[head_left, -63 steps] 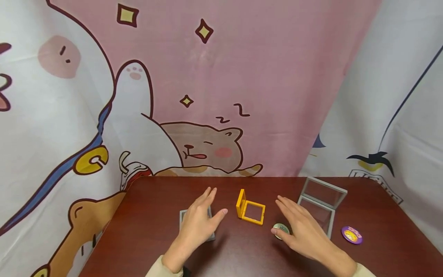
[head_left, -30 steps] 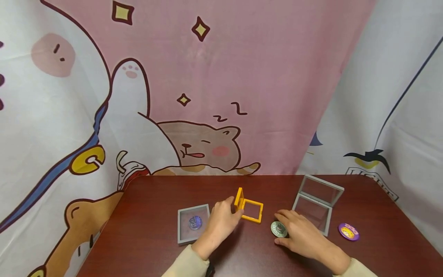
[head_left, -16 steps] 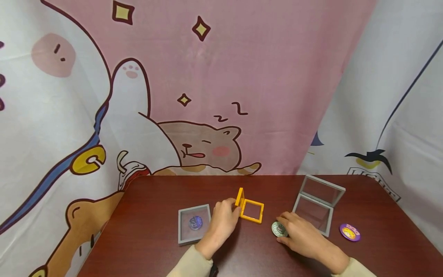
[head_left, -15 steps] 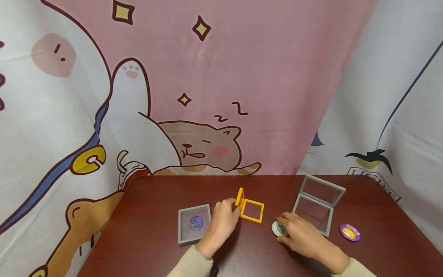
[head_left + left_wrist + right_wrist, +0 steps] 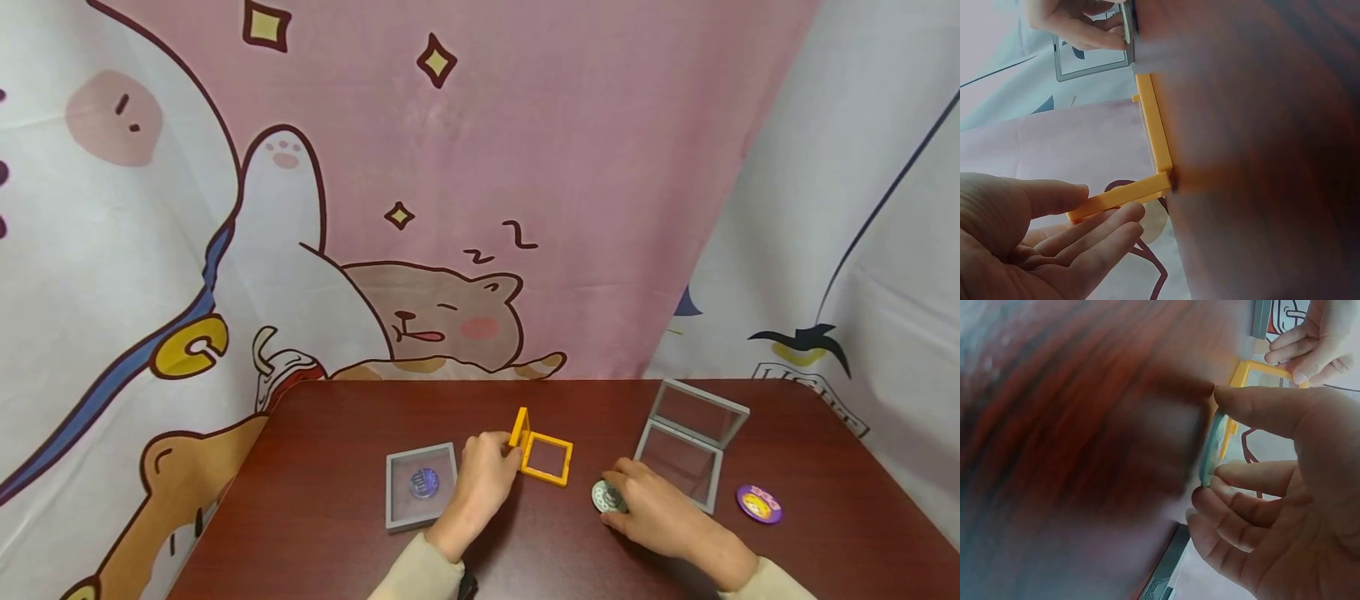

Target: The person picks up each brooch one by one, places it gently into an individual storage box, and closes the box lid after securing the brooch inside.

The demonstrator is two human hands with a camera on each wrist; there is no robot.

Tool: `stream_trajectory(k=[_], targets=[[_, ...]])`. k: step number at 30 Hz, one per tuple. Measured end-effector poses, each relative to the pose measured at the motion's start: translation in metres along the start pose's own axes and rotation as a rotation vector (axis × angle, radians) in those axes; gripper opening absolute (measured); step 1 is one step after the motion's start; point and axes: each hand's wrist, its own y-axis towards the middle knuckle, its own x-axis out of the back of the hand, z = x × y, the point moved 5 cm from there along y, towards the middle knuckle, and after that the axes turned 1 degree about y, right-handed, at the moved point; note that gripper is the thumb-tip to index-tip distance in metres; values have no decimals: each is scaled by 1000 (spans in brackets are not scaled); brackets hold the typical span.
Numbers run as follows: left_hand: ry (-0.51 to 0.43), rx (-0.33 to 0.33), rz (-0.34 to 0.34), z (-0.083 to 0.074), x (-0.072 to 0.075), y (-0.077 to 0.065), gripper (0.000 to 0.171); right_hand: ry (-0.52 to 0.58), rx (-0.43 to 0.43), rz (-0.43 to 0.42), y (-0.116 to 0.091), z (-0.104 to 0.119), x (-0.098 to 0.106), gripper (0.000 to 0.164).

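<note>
A small yellow hinged display case [image 5: 547, 459] stands on the table with its lid raised. My left hand [image 5: 483, 475] pinches that lid [image 5: 1124, 194] between thumb and fingers, plainly seen in the left wrist view. To the right, my right hand [image 5: 651, 504] holds a round green badge [image 5: 606, 497] by its edges, thumb on one side and fingertips on the other. In the right wrist view the badge [image 5: 1211, 449] appears edge-on, close over the tabletop.
A grey case [image 5: 389, 492] with a blue badge [image 5: 424, 482] lies left of my left hand. Behind my right hand a larger grey case [image 5: 718, 479] stands with its lid up. A purple badge [image 5: 759, 504] lies at the right on the dark wooden table [image 5: 330, 433].
Both hands came down from hovering: the left went right to the yellow lid and took hold, the right closed on the green badge. Lately the badge has shifted slightly right.
</note>
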Motion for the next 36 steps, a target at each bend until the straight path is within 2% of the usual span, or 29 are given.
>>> stream_trajectory(k=[7, 18, 22, 28, 36], targets=[[-18, 4, 1, 2, 0, -2, 10, 37, -24, -61, 3, -1, 9, 42], [-50, 1, 34, 2, 1, -4, 13, 67, -88, -131, 9, -1, 33, 47], [-36, -14, 43, 3, 2, -4, 13, 64, -102, -147, 11, 1, 41, 48], [8, -42, 46, 3, 3, -7, 24, 68, -116, -177, 15, 5, 49, 48], [18, -76, 40, 2, 3, -7, 25, 115, -126, -182, 21, 17, 57, 50]])
